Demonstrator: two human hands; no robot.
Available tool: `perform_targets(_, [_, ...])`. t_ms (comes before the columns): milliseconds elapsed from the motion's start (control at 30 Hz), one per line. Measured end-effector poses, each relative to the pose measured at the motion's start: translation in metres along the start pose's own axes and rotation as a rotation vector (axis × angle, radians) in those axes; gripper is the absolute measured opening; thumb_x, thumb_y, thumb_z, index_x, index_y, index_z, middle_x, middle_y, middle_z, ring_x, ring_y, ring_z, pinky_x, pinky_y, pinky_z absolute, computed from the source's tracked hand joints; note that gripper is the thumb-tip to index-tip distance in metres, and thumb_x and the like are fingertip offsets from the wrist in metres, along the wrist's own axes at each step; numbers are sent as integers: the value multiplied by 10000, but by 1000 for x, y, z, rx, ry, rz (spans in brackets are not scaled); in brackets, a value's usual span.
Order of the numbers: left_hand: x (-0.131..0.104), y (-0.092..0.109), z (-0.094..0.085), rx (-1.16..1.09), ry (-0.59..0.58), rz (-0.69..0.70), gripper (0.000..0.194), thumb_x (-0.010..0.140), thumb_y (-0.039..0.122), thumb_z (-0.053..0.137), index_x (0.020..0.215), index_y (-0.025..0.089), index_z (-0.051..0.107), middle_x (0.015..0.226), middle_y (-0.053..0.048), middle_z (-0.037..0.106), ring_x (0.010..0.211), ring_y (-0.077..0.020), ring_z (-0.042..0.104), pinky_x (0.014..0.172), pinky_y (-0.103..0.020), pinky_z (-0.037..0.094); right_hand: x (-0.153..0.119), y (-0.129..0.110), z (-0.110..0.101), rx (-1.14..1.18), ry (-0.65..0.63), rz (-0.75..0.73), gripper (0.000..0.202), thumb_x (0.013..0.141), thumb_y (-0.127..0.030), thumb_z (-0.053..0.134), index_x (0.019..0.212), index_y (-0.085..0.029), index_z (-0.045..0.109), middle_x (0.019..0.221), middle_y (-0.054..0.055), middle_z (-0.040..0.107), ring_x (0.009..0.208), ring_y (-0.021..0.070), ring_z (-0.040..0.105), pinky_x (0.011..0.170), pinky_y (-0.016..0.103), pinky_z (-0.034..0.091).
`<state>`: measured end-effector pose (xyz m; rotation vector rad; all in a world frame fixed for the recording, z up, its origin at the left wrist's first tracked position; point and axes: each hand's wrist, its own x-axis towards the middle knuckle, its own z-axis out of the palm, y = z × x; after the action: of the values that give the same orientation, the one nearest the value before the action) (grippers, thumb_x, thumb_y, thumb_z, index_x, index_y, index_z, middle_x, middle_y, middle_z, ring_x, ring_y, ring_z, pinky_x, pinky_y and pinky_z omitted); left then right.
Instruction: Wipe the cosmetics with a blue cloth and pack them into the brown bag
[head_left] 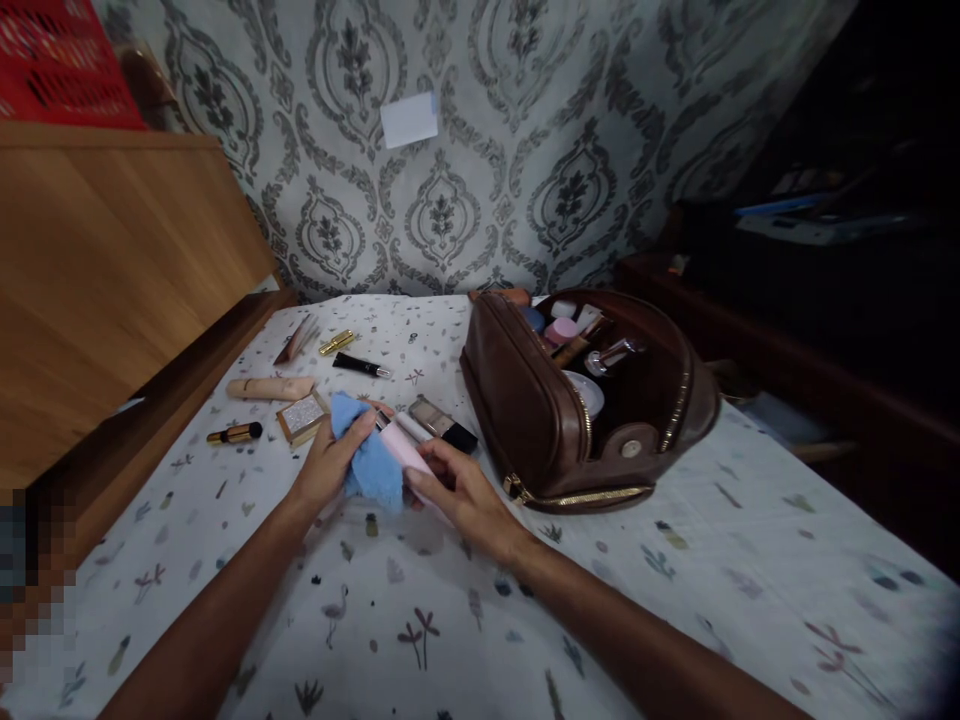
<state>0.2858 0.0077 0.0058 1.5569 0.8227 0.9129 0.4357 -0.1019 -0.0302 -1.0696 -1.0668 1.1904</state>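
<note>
My left hand [334, 462] is closed on a blue cloth [373, 470], pressing it against the upper end of a pink tube [405, 447] with a silvery neck. The tube's lower part is gripped by my right hand [461, 490], thumb on top. Just behind them lie a clear-and-black bottle [442, 424] and a pale slim tube. Left of the cloth sits a glittery square compact [304, 415]. To the right stands an open brown makeup bag [525, 400], its gold zip undone, with jars, brushes and other cosmetics inside.
A beige tube [270, 388], a black-and-gold stick [234, 433], a black tube [361, 365] and a gold lipstick [337, 343] lie on the patterned sheet [420, 600]. A wooden cabinet [112, 270] borders the left. Behind is a papered wall [442, 160].
</note>
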Motion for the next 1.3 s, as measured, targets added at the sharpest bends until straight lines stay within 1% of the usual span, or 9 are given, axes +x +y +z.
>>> perform_targets(200, [-2,5,-1,-114,-52,-59,482,748,586,715,978,164,743,711,-8,630,580,-134,539,509,-231,445,1,-1,-1,472,-151,246,501,722,-558,776,946,-133,632,718,32,688,610,137,647,606,257,484])
perform_targets(367, [-5,8,6,-167,1,-89,563,690,628,748,986,149,738,689,-3,633,574,-131,542,517,-233,458,0,-4,0,598,-237,256,493,717,-544,792,920,-114,662,715,47,698,625,139,658,652,266,511])
perform_targets(500, [-15,4,19,-152,70,-168,652,739,688,679,1142,176,703,799,-25,694,682,-174,617,596,-256,502,1,2,4,517,-95,231,462,691,-538,820,886,-154,651,722,-3,663,630,118,616,634,248,483])
perform_targets(700, [-27,-5,30,-83,-158,-163,511,790,608,683,1045,168,731,971,-76,735,930,-242,667,874,-320,519,2,10,8,337,99,98,444,644,-535,839,810,-154,682,783,-14,644,676,103,574,647,237,470])
perform_targets(800, [-28,-5,29,-53,-203,-172,403,720,484,792,978,183,726,879,-48,731,864,-234,665,810,-323,534,4,9,7,306,161,81,452,619,-535,843,812,-161,674,739,-17,645,627,113,578,583,240,469])
perform_targets(900, [-24,-3,24,-67,-342,-174,382,673,359,839,988,179,719,898,-54,741,862,-238,671,766,-318,543,6,8,4,249,206,51,448,623,-522,837,834,-166,667,713,-16,647,613,124,591,579,254,490])
perform_targets(1133, [-9,2,7,187,-550,-8,525,811,397,714,1291,220,597,1177,-72,696,1099,-266,632,980,-399,490,8,4,-5,-27,245,-69,494,798,-643,635,921,-165,641,630,-20,590,519,113,534,439,227,386])
perform_targets(1233, [-8,8,5,367,-591,95,412,886,445,606,1215,198,618,1133,-47,690,1097,-242,606,1009,-370,454,8,0,-7,-43,327,-137,442,823,-615,626,856,-174,610,568,-54,504,485,82,438,434,215,324])
perform_targets(1300, [-9,10,5,459,-567,100,343,916,478,541,1033,178,660,968,-22,695,958,-216,621,907,-324,482,8,-4,-9,18,335,-132,433,801,-600,660,883,-178,604,544,-75,466,460,73,388,427,214,297])
